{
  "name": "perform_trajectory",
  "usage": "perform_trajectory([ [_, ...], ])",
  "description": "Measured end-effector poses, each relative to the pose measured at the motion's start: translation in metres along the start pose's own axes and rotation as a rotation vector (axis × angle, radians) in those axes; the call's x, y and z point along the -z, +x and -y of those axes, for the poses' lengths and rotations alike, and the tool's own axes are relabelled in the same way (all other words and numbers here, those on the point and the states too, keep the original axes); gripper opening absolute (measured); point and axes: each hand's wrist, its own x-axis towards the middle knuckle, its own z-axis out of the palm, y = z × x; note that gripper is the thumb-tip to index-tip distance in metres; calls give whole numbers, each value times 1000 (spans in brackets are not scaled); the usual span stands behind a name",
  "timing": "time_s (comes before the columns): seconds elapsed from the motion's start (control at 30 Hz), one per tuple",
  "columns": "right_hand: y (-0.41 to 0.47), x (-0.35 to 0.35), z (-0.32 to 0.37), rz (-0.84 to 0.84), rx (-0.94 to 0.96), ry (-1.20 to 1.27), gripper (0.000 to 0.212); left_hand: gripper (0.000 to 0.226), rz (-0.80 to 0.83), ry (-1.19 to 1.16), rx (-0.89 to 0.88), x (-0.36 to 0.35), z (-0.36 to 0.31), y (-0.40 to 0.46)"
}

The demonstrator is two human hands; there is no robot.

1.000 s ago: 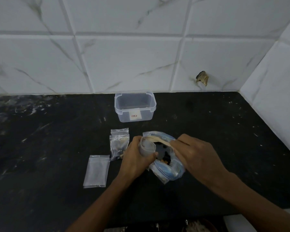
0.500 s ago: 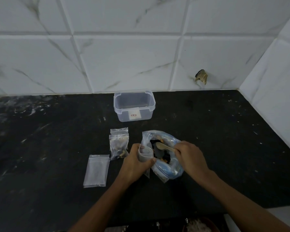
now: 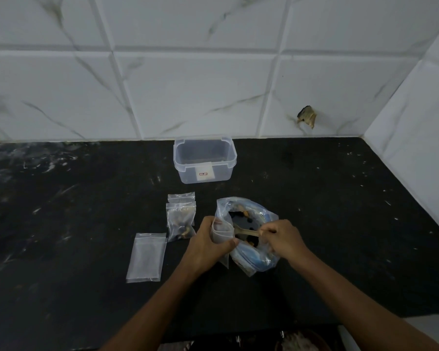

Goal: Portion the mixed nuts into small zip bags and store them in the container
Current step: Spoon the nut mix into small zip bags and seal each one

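1. Left hand (image 3: 208, 243) grips an open small bag (image 3: 221, 233); right hand (image 3: 283, 239) pinches a spoon (image 3: 246, 232), now dipped lower into the nut bag (image 3: 249, 233) than a second ago.
2. Likely a scoop is being loaded.
3. Left of the nut bag lie two filled bags (image 3: 180, 219) and an empty one (image 3: 146, 257); behind it, the container (image 3: 205, 160) holds none yet.

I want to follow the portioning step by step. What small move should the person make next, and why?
Probably lift the spoon out of the big nut bag and tip it into the small zip bag. The right hand grips the spoon with its bowl down among the nuts, and the left hand holds the small bag open right beside it, seemingly empty.
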Motion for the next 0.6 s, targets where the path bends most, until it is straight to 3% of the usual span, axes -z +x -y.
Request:
perform_trajectory([
  [0.27, -13, 30, -14, 7, -127, 215, 13, 54, -79, 110, -58, 6, 1, -2],
  [0.4, -23, 45, -8, -16, -83, 260, 16, 69, -144, 217, -104, 6, -2, 1],
  [0.6, -39, 60, 20, -14, 32, 355, 17, 70, -183, 299, -111, 1, -9, 5],
])
